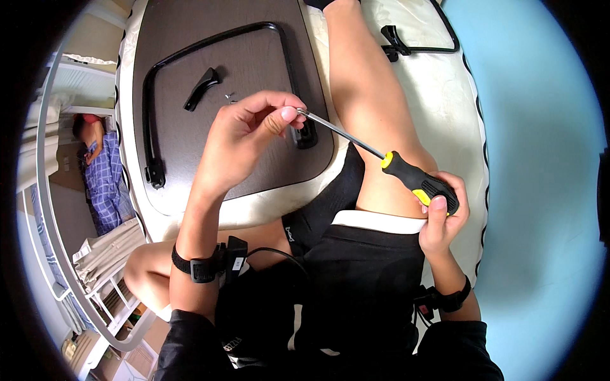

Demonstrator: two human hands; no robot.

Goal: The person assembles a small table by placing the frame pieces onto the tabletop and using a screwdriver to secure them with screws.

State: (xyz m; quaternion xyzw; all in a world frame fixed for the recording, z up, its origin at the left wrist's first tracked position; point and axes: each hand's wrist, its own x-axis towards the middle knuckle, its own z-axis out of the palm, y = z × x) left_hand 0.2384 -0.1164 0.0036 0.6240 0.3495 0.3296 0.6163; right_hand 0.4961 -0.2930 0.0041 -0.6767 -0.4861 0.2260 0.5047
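We are holding a screwdriver [387, 160] slantwise in the air, its tip hanging over the table [190, 140], its shaft crossing above the right edge and its handle reaching over our bare, outstretched leg [375, 82]. Our left hand [244, 136] is hovering inside that right edge, its grip pinching the tip; any small piece held there too is looking too tiny for us to tell. Our right hand [445, 213], beyond the same edge, is gripping the butt of the handle.

A bent black tube [213, 38] is framing most of the table, opening toward the near edge, one end resting by the near left corner and the other by the right edge. Our left forearm is crossing the near edge between those ends, taking up part of that opening. A black bracket [202, 89] and small screws [229, 96] are lying inside the tube. Beyond our leg, the cream mattress [445, 127] is stretching to its black-piped right edge.

The screwdriver is showing a straight silver shaft, a yellow collar and a black handle with a yellow patch and textured end.
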